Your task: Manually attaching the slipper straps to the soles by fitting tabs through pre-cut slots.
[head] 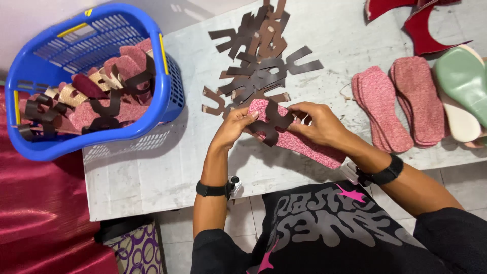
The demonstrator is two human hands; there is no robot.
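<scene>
Your left hand pinches the upper end of a pink patterned insole, thumb and fingers closed on it, and your right hand grips the same insole just beside it, fingers curled over its top edge. A dark brown strap piece lies across the insole between your two hands. The insole is held just above the grey surface, its long axis slanting from upper left, at your left hand, down to lower right, under your right wrist. Just beyond the insole lies a loose heap of brown strap cut-outs. Right of the insole, stacks of pink insoles rest flat beside a green sole. Well left of the insole, a blue basket holds finished strapped pieces. Nothing stands between your hands and these.
</scene>
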